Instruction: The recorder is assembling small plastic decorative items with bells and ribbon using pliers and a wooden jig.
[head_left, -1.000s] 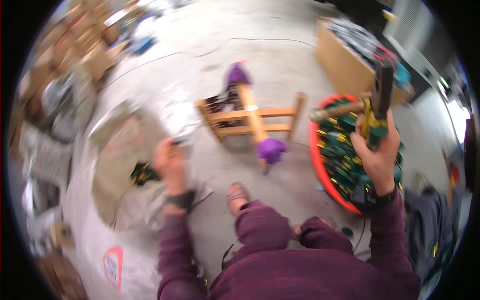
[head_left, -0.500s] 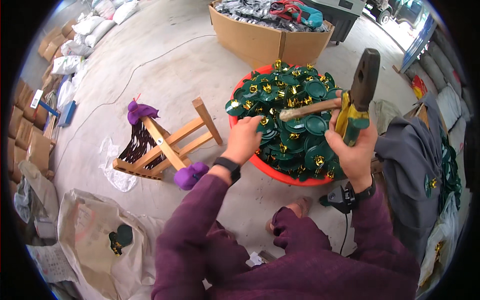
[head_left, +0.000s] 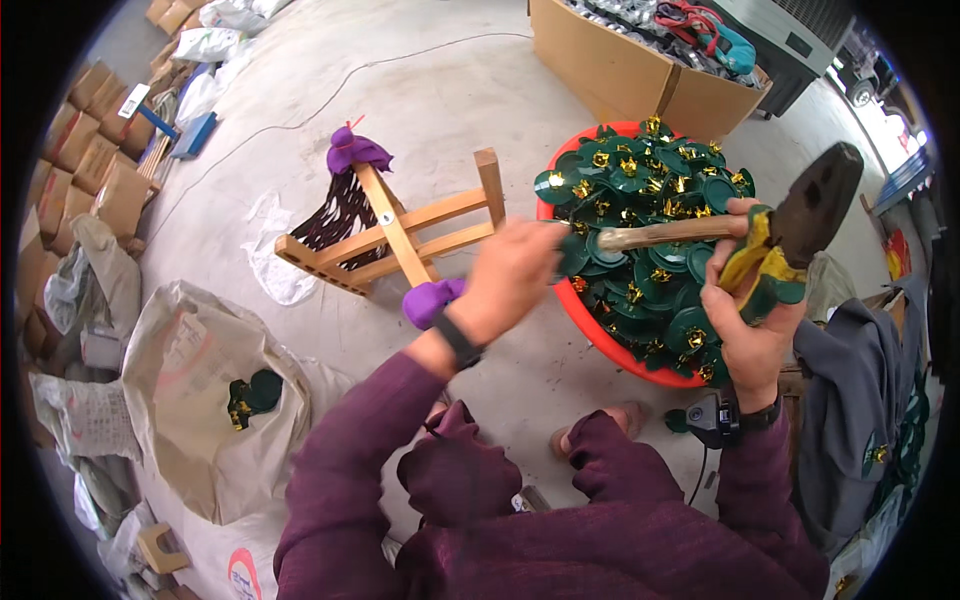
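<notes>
My right hand (head_left: 750,325) is closed round pliers (head_left: 815,205) with yellow and green grips, jaws pointing up and away. The same hand also grips a wooden stick (head_left: 665,235) that juts left over the tub. Blurred by motion, my left hand (head_left: 510,275) is at the tub's left side, its fingers pinching a dark green disc (head_left: 570,253). The red tub (head_left: 625,365) is heaped with green plastic discs (head_left: 640,300), many bearing gold foil clips. To the left, an open beige woven sack (head_left: 200,440) has a few green pieces (head_left: 262,392) inside.
An overturned wooden folding stool (head_left: 400,240) with purple cloth wraps lies beyond my left forearm. A cardboard box (head_left: 600,60) of metallic parts stands behind the tub. Grey cloth (head_left: 850,400) drapes at the right. Cartons (head_left: 110,185) line the far left, and a cord (head_left: 350,75) crosses the floor.
The view has swung left, so the scene sits farther right. My left hand has drawn back from the heap and now has a green disc. My right hand keeps the pliers and stick.
</notes>
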